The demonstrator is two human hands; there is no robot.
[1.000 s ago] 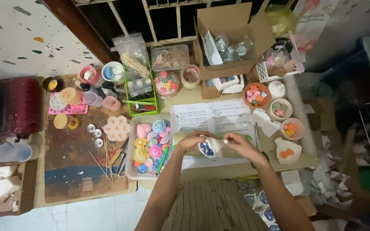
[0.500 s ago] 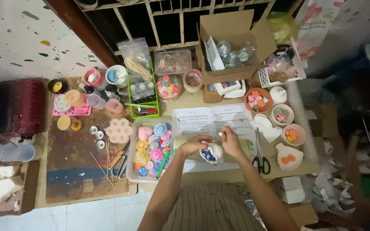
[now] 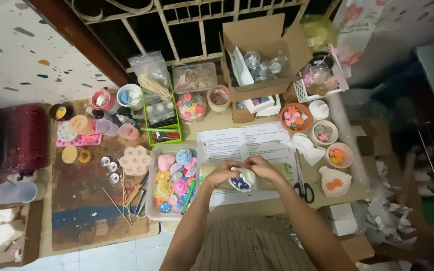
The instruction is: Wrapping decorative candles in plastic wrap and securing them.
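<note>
While both hands close around it, a small white shell-like piece with blue inside (image 3: 240,180) sits over the printed sheet (image 3: 247,143), left hand (image 3: 222,173) and right hand (image 3: 262,168) clasped on it. Finished coloured figures fill the clear tray (image 3: 152,211) left of the sheet; bowls (image 3: 322,133) wait to its right.

Speckled terrazzo wall (image 3: 16,45), barred metal window grille (image 3: 187,30), white floor tiles (image 3: 126,256), cluttered low wooden table (image 3: 91,221).

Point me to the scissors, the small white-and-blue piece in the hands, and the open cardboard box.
scissors (image 3: 305,190), head view, on the black handles.
small white-and-blue piece (image 3: 240,182), head view, on its blue-painted lower part between the hands.
open cardboard box (image 3: 262,34), head view, on the raised back flap.
</note>
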